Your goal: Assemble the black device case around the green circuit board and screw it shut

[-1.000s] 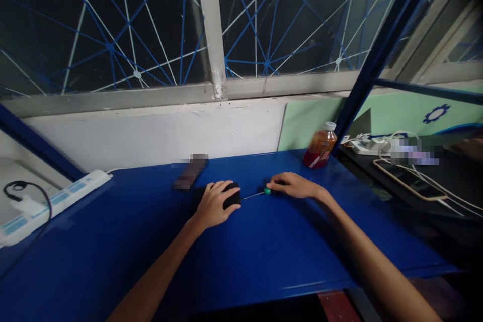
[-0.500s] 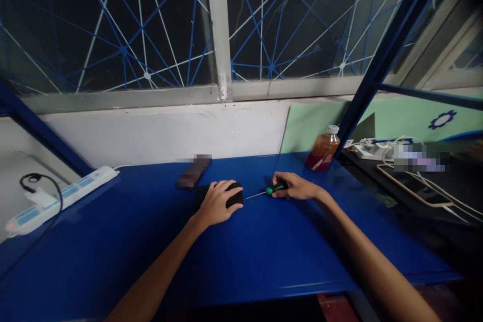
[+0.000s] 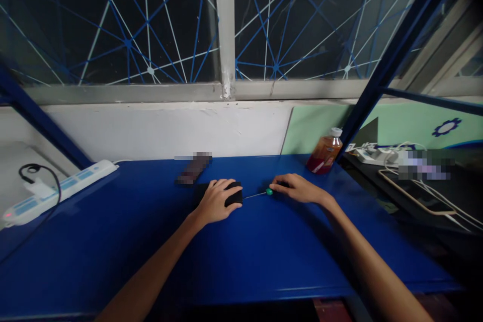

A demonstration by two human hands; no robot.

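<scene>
My left hand lies over a black box-like object on the blue tabletop, fingers across its top and thumb along its near side. What the object is, I cannot make out. In my right hand is a screwdriver with a green and black handle, gripped between thumb and fingers. Its thin metal shaft points left and lies nearly level. The tip meets the right end of the black object; the exact contact is too small to see. My fingers hide most of the handle.
Behind my left hand lies a dark, blurred-out flat item. A bottle of reddish drink stands at the back right. On the left is a white power strip with a black cord. A phone and white cables rest on the right-hand dark surface.
My right fingers have shifted around the screwdriver handle, now extended forward and covering more of it. The left hand keeps its hold on the black object. The camera view has moved slightly.
</scene>
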